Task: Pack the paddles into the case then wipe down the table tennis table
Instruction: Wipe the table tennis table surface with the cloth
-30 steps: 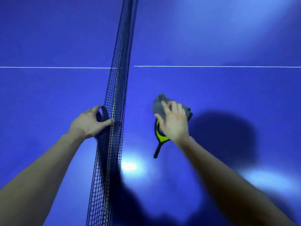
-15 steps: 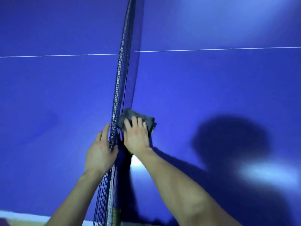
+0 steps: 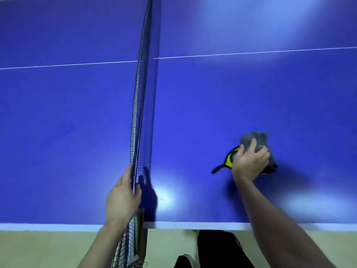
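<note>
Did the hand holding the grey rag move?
Yes. Half a second ago the right hand and grey rag were right beside the net; now they are well off to its right.

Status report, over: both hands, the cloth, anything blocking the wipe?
Left hand pinches net top. Right hand grips grey cloth on blue table, right of net. Black-and-yellow item under that hand; identity unclear.

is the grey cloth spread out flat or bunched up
Bunched up: the cloth is a crumpled lump on the table, with the right hand curled over it. The left hand pinches the net.
</note>
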